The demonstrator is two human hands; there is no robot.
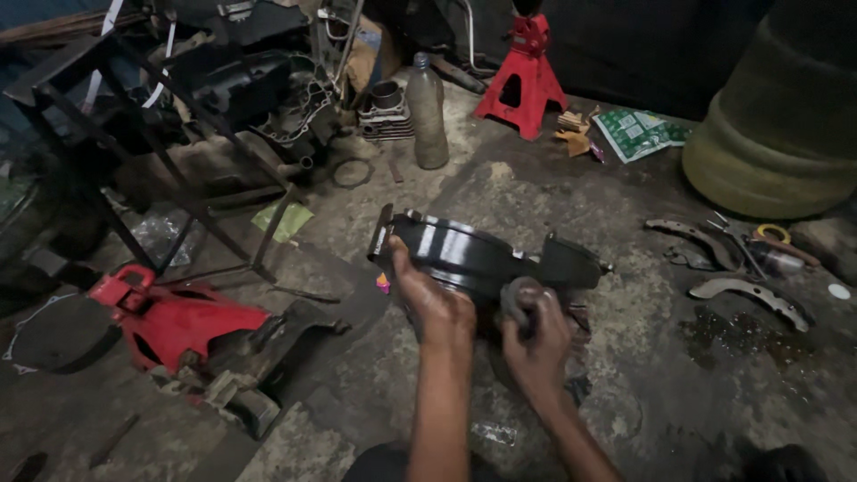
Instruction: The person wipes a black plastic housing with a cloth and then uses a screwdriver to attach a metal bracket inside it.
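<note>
Down on the grimy concrete floor (625,205), my left hand (437,303) grips the glossy black metal housing (473,254) at its left edge, while my right hand (536,335), just beside it, closes on a small grey part (518,299).

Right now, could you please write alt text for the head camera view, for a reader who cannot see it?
Two hands work on a glossy black machine cover on a dirty concrete floor: the left hand grips its edge, the right hand presses a small grey piece against it. Nearby lie a red jack stand, a plastic bottle and brake shoes.
</note>
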